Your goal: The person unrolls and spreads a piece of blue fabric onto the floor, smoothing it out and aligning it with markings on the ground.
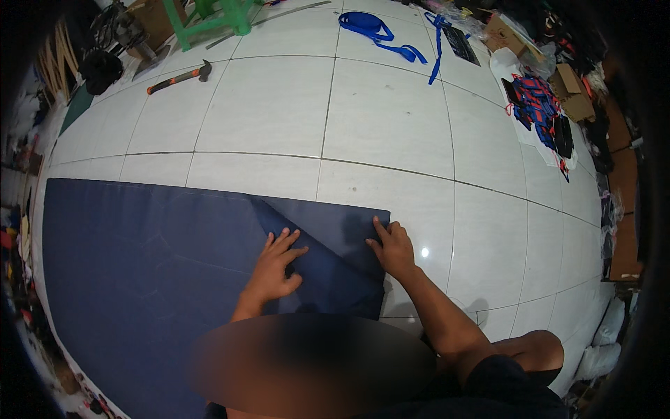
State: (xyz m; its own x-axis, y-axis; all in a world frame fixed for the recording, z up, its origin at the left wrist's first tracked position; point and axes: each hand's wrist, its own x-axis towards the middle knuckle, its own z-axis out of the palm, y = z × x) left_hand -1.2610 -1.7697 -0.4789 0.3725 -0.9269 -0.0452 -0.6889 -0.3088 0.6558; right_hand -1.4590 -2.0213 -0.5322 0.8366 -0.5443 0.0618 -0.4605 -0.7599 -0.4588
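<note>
Navy fabric (139,272) on floor; both hands (276,269) (392,250) press its folded corner.

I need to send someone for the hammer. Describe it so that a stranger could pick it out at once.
Start from the large dark blue fabric sheet spread on the white tiled floor and look past its far edge toward the green plastic stool legs. The hammer lies alone on the tiles just before them. Its orange and black handle and dark metal head set it apart.

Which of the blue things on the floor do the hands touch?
The large dark navy fabric sheet; left hand and right hand press on it. The bright blue straps lie far off, untouched.
</note>
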